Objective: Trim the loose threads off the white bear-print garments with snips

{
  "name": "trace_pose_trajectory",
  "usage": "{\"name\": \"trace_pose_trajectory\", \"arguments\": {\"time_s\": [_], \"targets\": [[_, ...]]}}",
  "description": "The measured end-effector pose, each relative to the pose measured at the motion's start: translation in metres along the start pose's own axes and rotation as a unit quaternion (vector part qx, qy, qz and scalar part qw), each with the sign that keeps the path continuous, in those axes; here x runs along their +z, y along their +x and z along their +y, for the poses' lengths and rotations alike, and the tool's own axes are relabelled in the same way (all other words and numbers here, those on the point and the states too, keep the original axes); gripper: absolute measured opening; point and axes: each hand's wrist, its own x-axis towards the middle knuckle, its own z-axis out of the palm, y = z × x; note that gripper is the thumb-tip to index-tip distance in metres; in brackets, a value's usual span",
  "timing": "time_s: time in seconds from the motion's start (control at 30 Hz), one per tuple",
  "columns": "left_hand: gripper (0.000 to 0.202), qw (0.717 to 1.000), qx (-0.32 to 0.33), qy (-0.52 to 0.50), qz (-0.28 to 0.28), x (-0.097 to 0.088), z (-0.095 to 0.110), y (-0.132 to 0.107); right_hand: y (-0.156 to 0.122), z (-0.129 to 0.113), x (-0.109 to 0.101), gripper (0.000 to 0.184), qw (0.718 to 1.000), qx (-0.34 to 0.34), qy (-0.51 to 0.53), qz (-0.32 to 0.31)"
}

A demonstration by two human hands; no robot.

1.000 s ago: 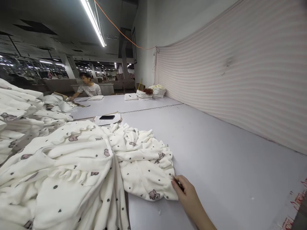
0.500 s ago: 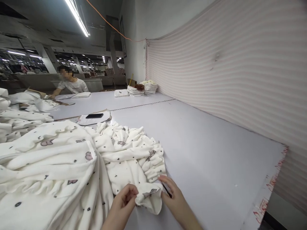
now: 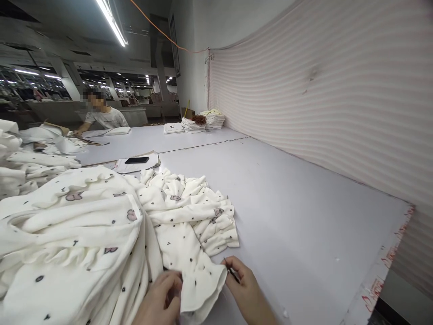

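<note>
Head view, nearest edge first. Left hand (image 3: 162,300) at the bottom of frame, fingers curled onto the hem of a white printed garment (image 3: 189,257), pinching the fabric from the left side. Right hand (image 3: 245,291) just right of the same hem, fingertips touching the cloth edge; a thin dark tool (image 3: 230,271) is pinched between thumb and forefinger, too small to identify. Both hands closed in a grip, neither lying flat.

The garment lies on the pale table (image 3: 297,216) directly ahead of the hands, its near end spread flat between them, the rest bunched in folds further back. Print: small dark marks and pinkish-grey animal figures on white fleece-like cloth.

Left of it, touching and partly overlapping, a large heap of like garments (image 3: 67,234) runs to the left edge of frame; more of the same behind it (image 3: 30,167).

Beyond the heap: a dark phone (image 3: 136,160) resting on a sheet of card (image 3: 149,163).

Far end of the table: stacks of folded cloth (image 3: 203,122) near the wall. A co-worker (image 3: 104,118) in a white shirt sits at the far left side, hands on the table.

Right side: striped fabric wall (image 3: 321,99) along the table edge
</note>
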Motion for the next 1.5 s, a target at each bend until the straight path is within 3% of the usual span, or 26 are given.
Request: {"name": "trace_pose_trajectory", "arguments": {"time_s": [0.07,0.1,0.17,0.23,0.3,0.43,0.5,0.63,0.8,0.93,1.03,1.23,1.4,1.5], "targets": [[0.034,0.993,0.081,0.069,0.044,-0.006,0.017,-0.004,0.0,-0.01,0.005,0.01,0.997,-0.043,-0.057,-0.011],[0.048,0.99,0.115,0.075,0.033,-0.008,0.027,-0.005,0.0,-0.014,0.007,0.011,0.995,-0.064,-0.076,-0.021],[0.064,0.984,0.156,0.078,-0.047,-0.008,0.045,-0.003,-0.001,-0.021,0.013,0.013,0.992,-0.086,-0.076,-0.044],[0.061,0.977,0.151,0.091,-0.12,-0.005,0.058,0.004,-0.003,-0.02,0.021,0.014,0.996,-0.071,-0.039,-0.031],[0.049,0.979,0.115,0.09,-0.144,-0.002,0.062,0.01,-0.009,-0.011,0.029,0.018,0.999,-0.038,0.002,0.03],[0.015,0.991,0.077,0.02,-0.11,0.002,0.052,0.013,-0.023,0.023,0.045,0.033,0.989,-0.047,0.02,0.136],[0.002,0.99,0.111,-0.013,-0.084,0.004,0.042,0.01,-0.026,0.032,0.048,0.022,0.981,-0.095,-0.021,0.166],[0.017,0.981,0.18,-0.037,-0.062,0.009,0.022,0.003,-0.023,0.024,0.038,0.018,0.967,-0.136,-0.075,0.202],[0.024,0.968,0.247,0.002,-0.039,0.005,0.014,-0.005,-0.027,0.008,0.019,0.02,0.983,-0.045,-0.084,0.16],[0.021,0.955,0.286,0.07,-0.022,0.001,0.016,-0.011,-0.04,0.01,0.016,0.019,0.989,-0.106,-0.098,0.038],[0.019,0.944,0.316,0.091,-0.023,0.003,0.017,-0.011,-0.046,0.008,0.017,0.025,0.984,-0.126,-0.127,-0.008],[0.018,0.921,0.377,0.099,-0.023,0.007,0.021,-0.012,-0.047,-0.007,0.017,0.02,0.975,-0.127,-0.184,-0.002],[0.018,0.903,0.402,0.152,-0.001,0.007,0.023,-0.011,-0.049,0.007,0.025,0.019,0.982,-0.105,-0.147,0.051],[0.02,0.925,0.354,0.138,-0.008,0.006,0.026,-0.008,-0.046,0.019,0.039,0.016,0.981,-0.102,-0.138,0.092]]}}
